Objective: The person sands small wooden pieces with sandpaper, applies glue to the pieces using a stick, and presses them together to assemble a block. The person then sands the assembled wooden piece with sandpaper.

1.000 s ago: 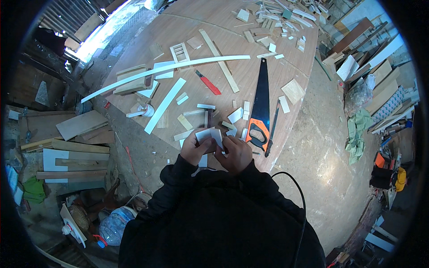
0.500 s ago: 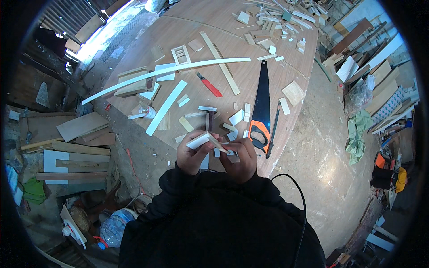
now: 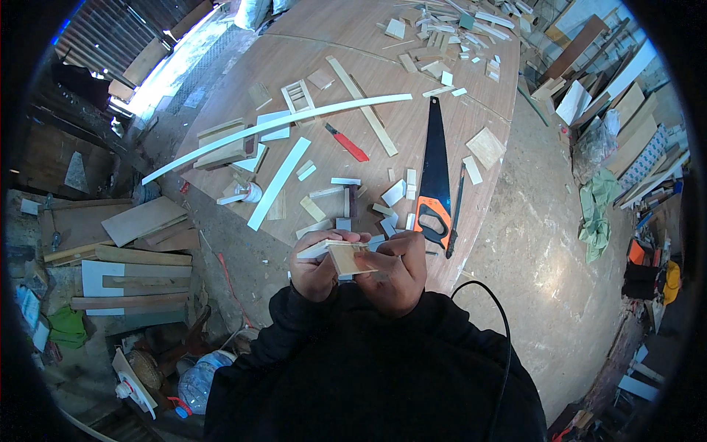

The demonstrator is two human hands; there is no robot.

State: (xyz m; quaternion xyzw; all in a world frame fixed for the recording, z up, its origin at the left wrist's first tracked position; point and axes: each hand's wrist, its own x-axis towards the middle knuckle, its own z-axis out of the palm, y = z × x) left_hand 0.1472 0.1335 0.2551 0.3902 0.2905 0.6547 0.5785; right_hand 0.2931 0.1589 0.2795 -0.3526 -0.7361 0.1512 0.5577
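Bright daylight enters from the upper left, the view sharp centrally, bending into a black fisheye rim.

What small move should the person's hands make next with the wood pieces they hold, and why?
Probably press the two pieces flush. The left hand and right hand pinch a small wooden block against a white strip above the table edge, and the edges look slightly offset.

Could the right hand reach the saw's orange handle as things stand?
Probably yes, once freed: the saw lies just beyond the right hand with nothing between, but both hands now grip a small wood piece.
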